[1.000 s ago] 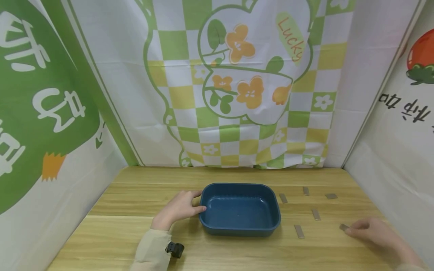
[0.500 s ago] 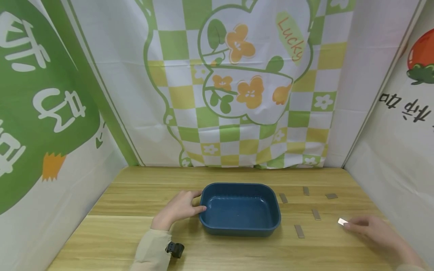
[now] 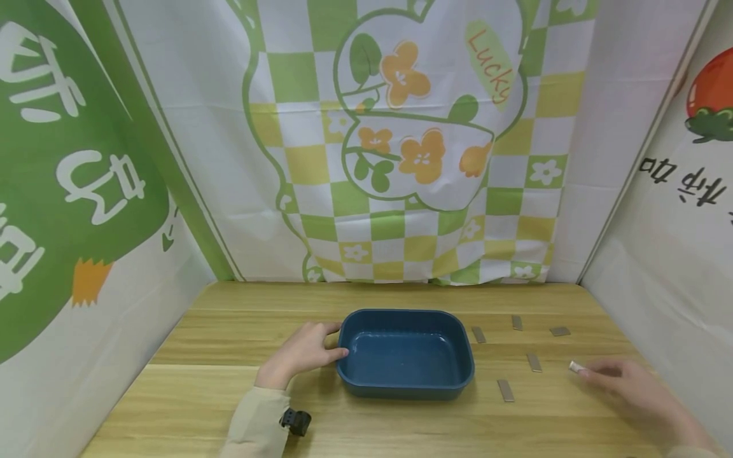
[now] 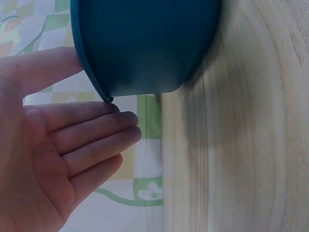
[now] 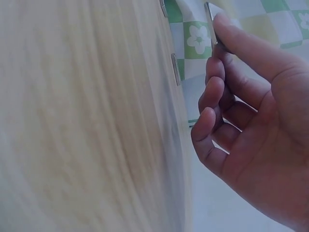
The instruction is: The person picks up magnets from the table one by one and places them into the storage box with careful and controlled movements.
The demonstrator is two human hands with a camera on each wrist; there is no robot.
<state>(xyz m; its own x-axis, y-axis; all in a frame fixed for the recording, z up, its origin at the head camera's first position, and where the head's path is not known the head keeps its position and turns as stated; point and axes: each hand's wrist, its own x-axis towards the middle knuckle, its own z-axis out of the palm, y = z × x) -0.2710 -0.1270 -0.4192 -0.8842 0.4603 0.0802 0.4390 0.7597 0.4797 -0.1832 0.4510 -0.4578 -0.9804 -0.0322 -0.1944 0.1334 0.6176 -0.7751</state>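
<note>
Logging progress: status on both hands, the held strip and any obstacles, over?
Right hand pinching metal strip above table. Left hand holding blue bin by rim. Five strips lie flat nearby; path looks unblocked.

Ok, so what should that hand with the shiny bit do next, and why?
I'd move the right hand left toward the blue tub. It's pinching a small metal piece off the table, the tub is open on top, and the left hand holds its rim.

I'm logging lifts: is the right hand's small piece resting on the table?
No, the right wrist view shows the right hand pinching the piece with a gap to the table.
</note>
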